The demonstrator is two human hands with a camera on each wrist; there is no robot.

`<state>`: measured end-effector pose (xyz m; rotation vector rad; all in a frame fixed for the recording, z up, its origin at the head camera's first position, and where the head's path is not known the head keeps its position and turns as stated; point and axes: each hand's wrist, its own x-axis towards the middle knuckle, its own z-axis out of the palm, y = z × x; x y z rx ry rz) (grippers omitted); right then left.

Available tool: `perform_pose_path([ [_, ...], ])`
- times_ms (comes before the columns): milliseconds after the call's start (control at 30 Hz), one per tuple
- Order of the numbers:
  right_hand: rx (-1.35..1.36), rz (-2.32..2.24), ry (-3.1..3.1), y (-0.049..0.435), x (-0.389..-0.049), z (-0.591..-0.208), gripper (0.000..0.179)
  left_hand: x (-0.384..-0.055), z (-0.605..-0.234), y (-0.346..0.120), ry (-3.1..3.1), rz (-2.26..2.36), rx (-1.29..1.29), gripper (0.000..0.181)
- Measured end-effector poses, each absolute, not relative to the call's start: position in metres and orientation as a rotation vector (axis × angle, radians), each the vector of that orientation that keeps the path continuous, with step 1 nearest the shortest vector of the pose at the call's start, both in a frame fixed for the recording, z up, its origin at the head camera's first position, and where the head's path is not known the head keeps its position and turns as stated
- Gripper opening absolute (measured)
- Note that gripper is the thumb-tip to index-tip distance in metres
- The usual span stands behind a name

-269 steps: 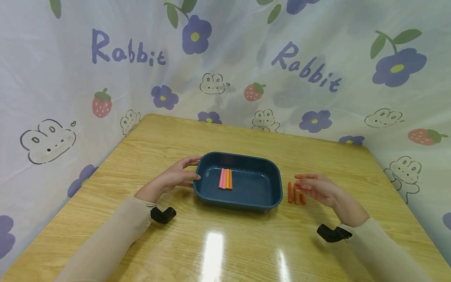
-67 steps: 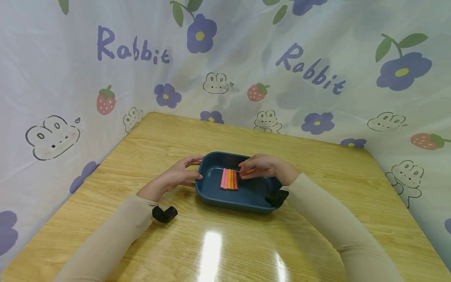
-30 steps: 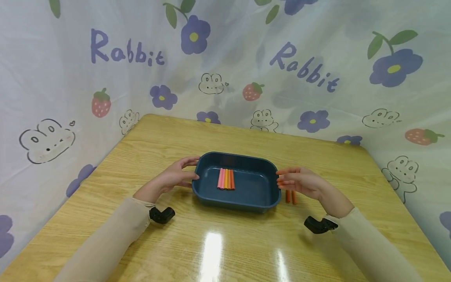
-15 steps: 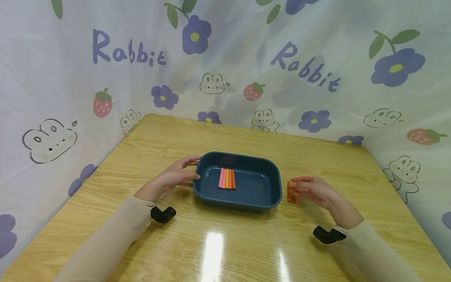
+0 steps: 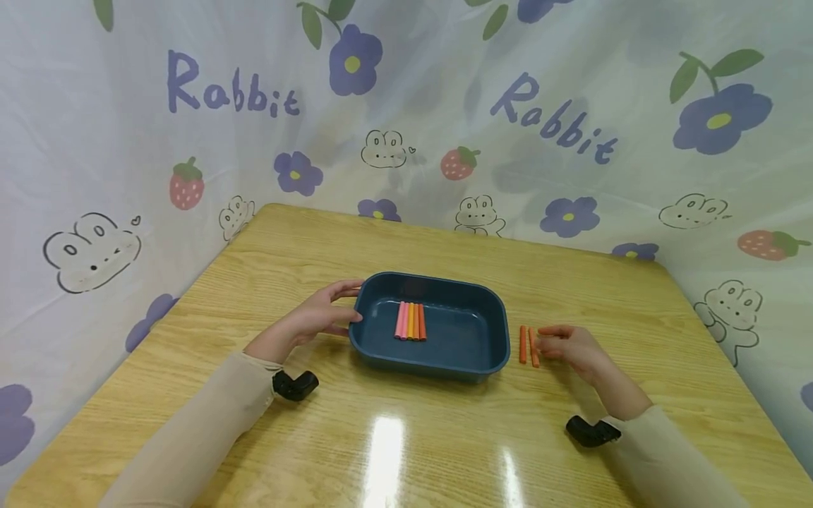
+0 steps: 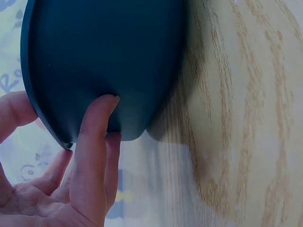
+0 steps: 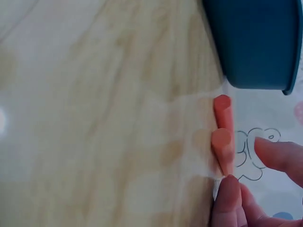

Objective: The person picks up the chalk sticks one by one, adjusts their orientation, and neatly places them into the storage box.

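My left hand [image 5: 317, 314] holds the left end of a dark blue tub [image 5: 444, 365], its thumb at the rim. In the left wrist view, fingers [image 6: 97, 123] press against the tub's outer wall. Inside the tub, several slim sticks lie side by side: pink sticks [image 5: 403, 321], a yellow stick [image 5: 411, 322] and orange sticks [image 5: 422, 322]. Two more orange sticks [image 5: 524, 344] lie on the table right of the tub. Just beside the right-hand one is my right hand [image 5: 574, 351], thumb and fingers apart. The right wrist view shows a fingertip [image 7: 230, 191] close to that stick's end; touch is unclear.
The wooden table [image 5: 305, 437] carries the tub and sticks. A white curtain [image 5: 406, 85] printed with rabbits and flowers stands behind and at both sides. Black wrist mounts [image 5: 295, 386] sit on both sleeves.
Nine seconds ago three orange sticks lay on the table; now two do, and the tub holds one more. My right hand has moved out of the tub, rightward to the sticks.
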<state>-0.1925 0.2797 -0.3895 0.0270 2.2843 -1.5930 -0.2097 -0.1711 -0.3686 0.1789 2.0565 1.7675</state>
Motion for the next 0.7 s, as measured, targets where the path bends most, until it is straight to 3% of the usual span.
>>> perform_pose_path([
  [700,0.113,-1.312,2.442,0.269,-0.196,-0.383,0.047,-0.210,-0.368,-0.171,2.056,1.772,0.177,0.069],
])
